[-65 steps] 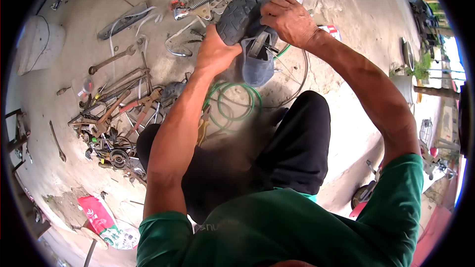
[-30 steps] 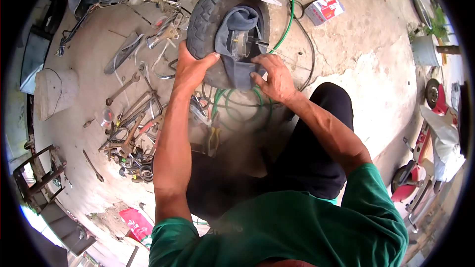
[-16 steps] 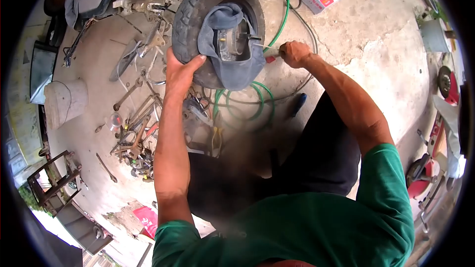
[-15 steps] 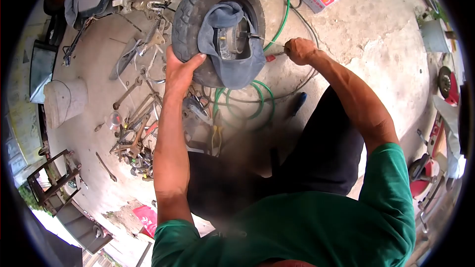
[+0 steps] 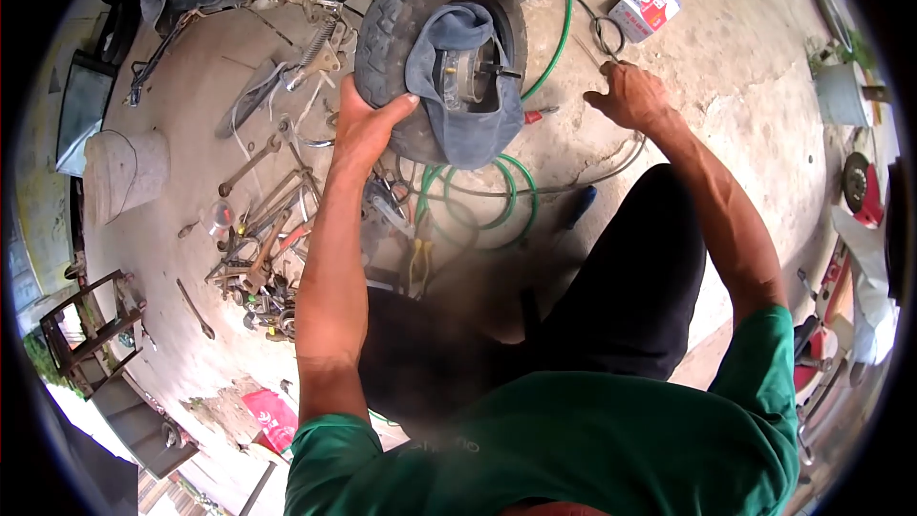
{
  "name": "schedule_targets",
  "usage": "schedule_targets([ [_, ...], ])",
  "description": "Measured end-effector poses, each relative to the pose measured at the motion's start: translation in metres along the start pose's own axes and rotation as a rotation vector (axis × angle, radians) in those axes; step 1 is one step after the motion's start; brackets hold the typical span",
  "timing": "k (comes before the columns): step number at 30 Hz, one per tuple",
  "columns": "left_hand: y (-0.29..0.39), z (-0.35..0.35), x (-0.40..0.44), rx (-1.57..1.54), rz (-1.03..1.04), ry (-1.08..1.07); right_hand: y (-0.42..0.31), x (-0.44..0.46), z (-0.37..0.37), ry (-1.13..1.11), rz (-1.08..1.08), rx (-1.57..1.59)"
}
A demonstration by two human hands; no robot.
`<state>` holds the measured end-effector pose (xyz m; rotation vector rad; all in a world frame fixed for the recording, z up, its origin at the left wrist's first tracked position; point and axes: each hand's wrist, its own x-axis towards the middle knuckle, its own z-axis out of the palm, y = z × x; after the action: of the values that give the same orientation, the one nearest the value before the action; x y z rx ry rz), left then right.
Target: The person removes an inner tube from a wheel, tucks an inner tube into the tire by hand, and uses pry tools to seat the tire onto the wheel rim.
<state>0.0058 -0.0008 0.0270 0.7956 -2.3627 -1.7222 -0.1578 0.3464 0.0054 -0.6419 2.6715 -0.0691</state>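
My left hand point(image 5: 368, 129) grips the near left side of a black knobbly tire point(image 5: 387, 48), thumb over the sidewall and fingers around the tread. A bluish-grey inner tube point(image 5: 468, 139) bulges out of the tire around a metal wheel hub point(image 5: 463, 75), whose dark axle sticks out to the right. Away from the wheel, my right hand point(image 5: 630, 96) is low over the concrete, with thumb and index finger apart. Its fingertips are beside a dark hose point(image 5: 608, 35) and a thin line I cannot make out. A red-handled tool point(image 5: 541, 115) lies between that hand and the wheel.
A green hose point(image 5: 567, 0) runs past the wheel and coils nearer me. Spanners and other tools point(image 5: 263, 258) lie in a heap at left. Pliers with yellow handles point(image 5: 418, 263) lie by my leg. A red and white box point(image 5: 645, 10) stands at the upper right.
My right hand has moved right and slightly away from the wheel, and its thumb has spread. The thin rod it pointed at the axle is gone from there. My left hand keeps its grip.
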Motion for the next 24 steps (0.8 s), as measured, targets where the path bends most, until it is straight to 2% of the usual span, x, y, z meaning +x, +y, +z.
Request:
schedule_targets([
  [2, 0.004, 0.001, 0.0, 0.009, -0.009, -0.001, -0.059, -0.027, -0.007, -0.02, -0.254, 0.379],
  [4, 0.008, 0.001, -0.002, 0.004, -0.027, -0.011, -0.109, -0.046, -0.007, -0.217, -0.345, 0.671],
  [6, 0.011, 0.0, -0.002, 0.008, -0.031, -0.01, -0.136, -0.047, 0.024, -0.473, -0.348, 0.887],
  [9, 0.011, 0.0, -0.003, 0.035, -0.035, -0.009, -0.144, -0.04, 0.059, -0.477, -0.486, 0.736],
  [12, 0.01, -0.001, -0.004, 0.066, -0.057, 0.0, -0.135, -0.028, 0.089, -0.1, -0.534, 0.557],
  [13, 0.009, -0.001, -0.003, 0.06, -0.061, 0.002, -0.133, -0.022, 0.091, -0.085, -0.443, 0.655],
  [16, 0.01, 0.001, -0.004, 0.059, -0.067, 0.008, -0.123, -0.01, 0.075, 0.144, -0.425, 0.783],
  [17, 0.012, 0.001, -0.005, 0.066, -0.066, 0.011, -0.12, -0.007, 0.076, 0.075, -0.386, 0.89],
  [20, 0.016, 0.0, -0.005, 0.051, -0.064, 0.005, -0.122, -0.009, 0.074, -0.06, -0.24, 0.733],
  [23, 0.021, 0.0, -0.008, 0.082, -0.066, 0.011, -0.126, -0.004, 0.09, -0.067, -0.316, 0.628],
  [24, 0.023, 0.0, -0.008, 0.084, -0.061, 0.011, -0.128, -0.002, 0.093, 0.024, -0.344, 0.652],
])
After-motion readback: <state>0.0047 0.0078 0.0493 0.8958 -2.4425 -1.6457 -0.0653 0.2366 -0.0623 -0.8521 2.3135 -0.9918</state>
